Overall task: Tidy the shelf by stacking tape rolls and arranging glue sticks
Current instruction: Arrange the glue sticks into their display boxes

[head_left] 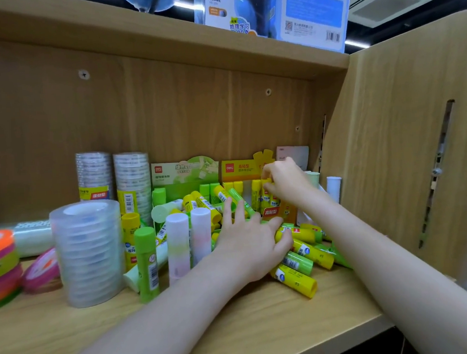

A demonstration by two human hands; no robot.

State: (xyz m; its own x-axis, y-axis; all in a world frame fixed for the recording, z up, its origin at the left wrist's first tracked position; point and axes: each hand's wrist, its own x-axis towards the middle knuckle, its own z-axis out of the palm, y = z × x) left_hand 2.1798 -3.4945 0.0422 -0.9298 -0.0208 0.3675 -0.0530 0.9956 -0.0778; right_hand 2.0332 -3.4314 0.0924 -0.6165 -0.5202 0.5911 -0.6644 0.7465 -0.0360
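Left hand fingers splayed, pressing loose yellow-green glue sticks; right hand fingers pinch upright yellow glue stick — fingertips partly hidden.

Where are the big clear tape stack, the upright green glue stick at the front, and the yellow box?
Clear tape stack (88,254), head view, middle of its side.
Green glue stick (147,264), head view, its body.
Yellow box (240,169), head view, its back card.

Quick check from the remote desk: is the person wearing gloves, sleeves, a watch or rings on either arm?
Nothing worn shows. The left hand and the right hand are both bare, with no gloves. Both forearms are uncovered right to the bottom edge of the picture, so no sleeve comes into view. No watch or bracelet shows on either wrist. No ring is visible, though some fingers are partly hidden among the glue sticks.
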